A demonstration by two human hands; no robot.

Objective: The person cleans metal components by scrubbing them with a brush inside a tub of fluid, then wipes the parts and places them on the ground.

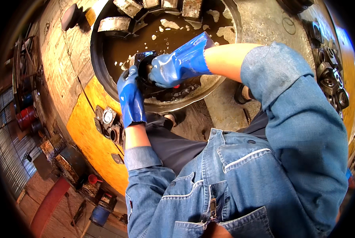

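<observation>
Both hands wear blue rubber gloves. My left hand (131,96) grips the left side of a dark, wet metal part (139,59) with a round opening, held over a round black basin (97,63) of murky brown liquid. Closed fingers of my right hand (170,67) press at the part's opening; what they hold, if anything, is hidden. A bit of something red (176,86) shows just under the right glove. Along the basin's far side sit several blocky metal pieces (114,24), partly in the liquid, with pale foam floating near them.
Several metal fittings (109,117) lie on the yellow surface (86,115) at the left. More dark metal parts (330,77) line the right edge. A dark rounded object (70,17) stands at upper left. Beyond, at far left, are a red drum (25,118) and a blue container (100,215).
</observation>
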